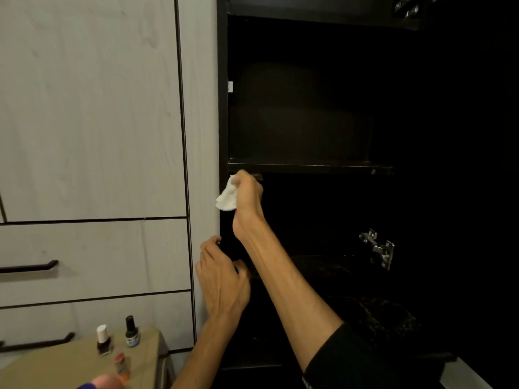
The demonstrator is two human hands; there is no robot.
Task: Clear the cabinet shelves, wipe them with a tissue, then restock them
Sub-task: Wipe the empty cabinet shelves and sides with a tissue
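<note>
right hand [248,192] is gripping the tissue [227,197] with curled fingers, just under the front edge of the shelf [309,166], at its 9 o'clock end | left hand [222,279] is hovering with loosely spread fingers beside the cabinet edge [223,108], holding nothing | dark room is lying open toward 3 o'clock | three small bottles [131,331] are standing on the tabletop [70,357] at 7 o'clock

The cabinet [309,108] is black inside, and its shelf [309,166] is black with a thin pale line along the front edge. Just below that shelf, the tissue [227,198] is white. Left of the cabinet, the doors and drawers [90,108] are pale grey with a faint wood grain, dark seams and black handles [31,266]. Lower left of the cabinet, the bench [70,366] is tan; on it stand a dark bottle with a white cap [103,341], a bottle with a black cap and blue label [131,331], and a blurred orange bottle [122,366]. Right of the tissue, the hinge [379,248] is silver.
</note>
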